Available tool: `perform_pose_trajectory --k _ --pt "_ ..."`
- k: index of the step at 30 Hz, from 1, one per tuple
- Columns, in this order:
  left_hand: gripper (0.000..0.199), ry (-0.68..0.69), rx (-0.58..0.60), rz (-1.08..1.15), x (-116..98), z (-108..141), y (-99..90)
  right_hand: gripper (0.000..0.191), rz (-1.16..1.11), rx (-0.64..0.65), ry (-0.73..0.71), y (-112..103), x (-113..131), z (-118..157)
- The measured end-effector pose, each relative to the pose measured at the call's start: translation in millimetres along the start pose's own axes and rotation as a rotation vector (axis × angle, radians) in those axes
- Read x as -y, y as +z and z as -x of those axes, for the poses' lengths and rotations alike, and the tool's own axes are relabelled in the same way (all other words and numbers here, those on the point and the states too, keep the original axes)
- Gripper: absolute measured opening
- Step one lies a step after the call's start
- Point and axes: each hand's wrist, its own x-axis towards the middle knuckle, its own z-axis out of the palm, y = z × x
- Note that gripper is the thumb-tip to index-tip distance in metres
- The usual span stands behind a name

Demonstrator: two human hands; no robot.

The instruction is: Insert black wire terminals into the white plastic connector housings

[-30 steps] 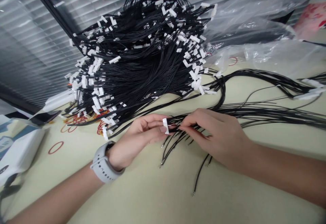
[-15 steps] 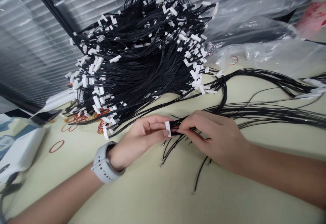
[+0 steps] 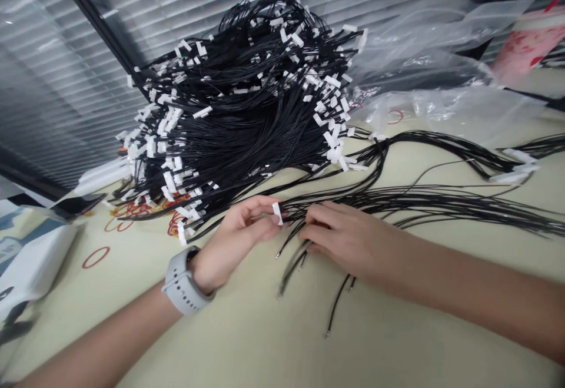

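Between the thumb and fingers of my left hand (image 3: 245, 226) is a small white connector (image 3: 277, 214), with black wires running out of it to the right. My right hand (image 3: 338, 232) is closed around loose black wires just right of the connector; its fingertips are partly hidden. Several wire ends with small metal terminals (image 3: 327, 334) hang out below my right hand. A bundle of long black wires (image 3: 441, 204) stretches along the table to the right behind that hand.
A tall pile of black cables (image 3: 256, 135) with white connectors stands behind my hands. Clear plastic bags (image 3: 445, 105) and a pink cup (image 3: 521, 46) are at the back right. Rubber bands (image 3: 96, 257) and a white device (image 3: 39, 264) lie on the left.
My right hand has moved down, slightly away from the connector, and onto the loose wires. My left hand still holds the connector. The view has shifted a little.
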Motion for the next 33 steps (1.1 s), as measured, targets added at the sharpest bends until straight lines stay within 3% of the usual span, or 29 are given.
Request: perform_pose_trajectory --k 3,6,11,14,23,33 --pt "0.020 -0.006 -0.035 0.005 0.5 -0.3 -2.0 0.013 0.073 0.060 -0.004 5.0 -2.4 1.3" --pt "0.018 -0.035 -0.034 0.023 -1.4 -0.1 -2.4 0.018 -0.005 0.046 0.009 -0.9 -4.5 1.4" --pt "0.018 -0.085 0.043 0.103 -4.5 0.7 -2.6 0.013 -0.274 -0.021 0.352 -15.2 -2.1 -2.4" --pt "0.019 -0.092 0.075 0.119 -4.5 0.8 -3.8 0.013 -0.367 -0.081 0.442 -17.7 -0.3 -4.6" --pt "0.017 -0.029 0.155 0.048 -3.2 2.8 0.0 0.012 -0.360 -0.151 0.434 -9.0 3.1 -4.5" --pt "0.015 -0.033 0.190 -0.057 -4.9 5.4 4.6 0.013 -0.325 -0.115 0.390 -10.7 10.9 -8.0"
